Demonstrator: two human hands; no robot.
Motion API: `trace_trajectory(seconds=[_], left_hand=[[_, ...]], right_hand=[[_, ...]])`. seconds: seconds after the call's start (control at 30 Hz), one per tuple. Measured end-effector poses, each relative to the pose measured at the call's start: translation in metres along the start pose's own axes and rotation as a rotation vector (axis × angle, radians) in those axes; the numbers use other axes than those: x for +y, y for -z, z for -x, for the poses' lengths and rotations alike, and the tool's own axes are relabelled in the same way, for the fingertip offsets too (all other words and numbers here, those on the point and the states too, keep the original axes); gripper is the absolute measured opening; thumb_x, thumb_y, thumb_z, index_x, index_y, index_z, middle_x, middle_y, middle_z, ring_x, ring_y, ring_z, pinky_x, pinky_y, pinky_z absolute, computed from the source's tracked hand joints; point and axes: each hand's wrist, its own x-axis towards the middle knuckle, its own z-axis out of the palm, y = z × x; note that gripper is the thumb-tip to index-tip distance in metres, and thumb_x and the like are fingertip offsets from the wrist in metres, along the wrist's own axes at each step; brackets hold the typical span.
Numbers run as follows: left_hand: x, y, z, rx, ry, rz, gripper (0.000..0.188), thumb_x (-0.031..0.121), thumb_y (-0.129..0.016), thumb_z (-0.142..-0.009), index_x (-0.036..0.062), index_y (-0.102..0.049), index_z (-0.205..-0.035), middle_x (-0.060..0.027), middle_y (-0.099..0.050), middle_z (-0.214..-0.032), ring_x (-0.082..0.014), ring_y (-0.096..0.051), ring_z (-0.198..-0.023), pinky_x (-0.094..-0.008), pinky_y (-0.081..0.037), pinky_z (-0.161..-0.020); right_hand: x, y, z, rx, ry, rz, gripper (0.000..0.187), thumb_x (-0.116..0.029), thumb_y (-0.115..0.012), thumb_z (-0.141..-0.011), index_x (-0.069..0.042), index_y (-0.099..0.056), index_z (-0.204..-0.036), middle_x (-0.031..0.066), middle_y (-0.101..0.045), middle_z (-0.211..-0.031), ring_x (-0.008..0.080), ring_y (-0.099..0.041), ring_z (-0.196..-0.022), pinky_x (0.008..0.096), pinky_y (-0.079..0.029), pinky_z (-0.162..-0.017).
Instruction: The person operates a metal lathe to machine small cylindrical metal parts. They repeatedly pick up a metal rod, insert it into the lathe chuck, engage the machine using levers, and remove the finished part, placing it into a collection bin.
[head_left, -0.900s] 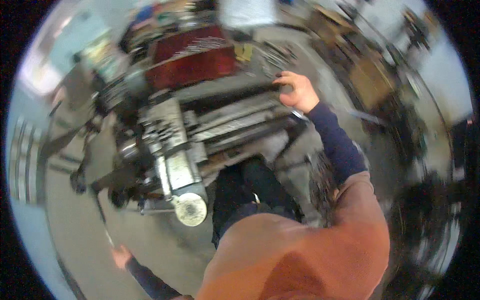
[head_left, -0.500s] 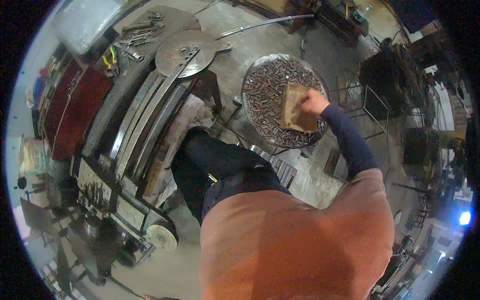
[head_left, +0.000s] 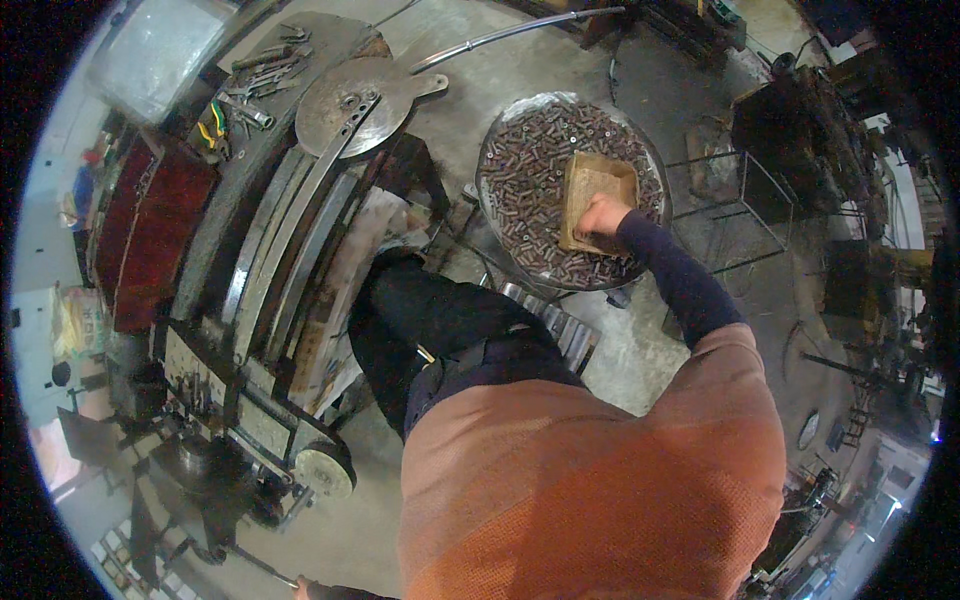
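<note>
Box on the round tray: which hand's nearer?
Right. The right hand is at the box, over its open top; the left hand is far off, at the lower-left edge, by a rod's end.

The right hand (head_left: 603,215) dips into a box (head_left: 606,177) atop metal pieces (head_left: 522,175).

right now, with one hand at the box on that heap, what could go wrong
The open tan cardboard box rests on a loose heap of small brown metal cylinders, so it might tip under the right hand. Cylinders near the rim of the round metal tray could spill over. The left hand, at the end of a thin metal lever, might nudge it unintentionally.
</note>
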Motion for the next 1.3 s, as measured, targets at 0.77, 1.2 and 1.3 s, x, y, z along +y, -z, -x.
trace_trajectory(seconds=[0.77, 1.2, 1.3], left_hand=[[0.294, 0.079, 0.241, -1.461, -0.743, 1.385, 0.031, 0.024, -0.047, -0.086, -0.0055, -0.057, -0.081, -0.0092, -0.059, -0.067, -0.0144, -0.057, -0.061, -0.0252, -0.046, -0.059], [0.271, 0.049, 0.237, -1.618, -0.306, 1.675, 0.028, 0.022, -0.048, -0.083, -0.0047, -0.054, -0.089, -0.0109, -0.058, -0.071, -0.0197, -0.058, -0.062, -0.0286, -0.047, -0.057], [0.269, 0.046, 0.237, -1.638, -0.260, 1.714, 0.028, 0.023, -0.047, -0.084, -0.0040, -0.054, -0.087, -0.0114, -0.058, -0.070, -0.0202, -0.058, -0.060, -0.0289, -0.047, -0.056]], right_hand=[[-0.371, 0.232, -0.083, 0.460, 1.240, -0.316, 0.039, -0.009, -0.058, -0.046, -0.002, -0.055, -0.084, 0.0116, -0.050, -0.087, 0.0279, -0.048, -0.076, 0.0352, -0.043, -0.066], [-0.408, 0.217, -0.098, 0.369, 1.251, -0.355, 0.046, -0.009, -0.058, -0.047, 0.000, -0.055, -0.093, 0.0137, -0.051, -0.095, 0.0319, -0.050, -0.084, 0.0365, -0.044, -0.071], [-0.412, 0.212, -0.103, 0.373, 1.243, -0.380, 0.046, -0.009, -0.057, -0.047, -0.001, -0.056, -0.092, 0.0135, -0.053, -0.096, 0.0325, -0.050, -0.085, 0.0365, -0.044, -0.072]])
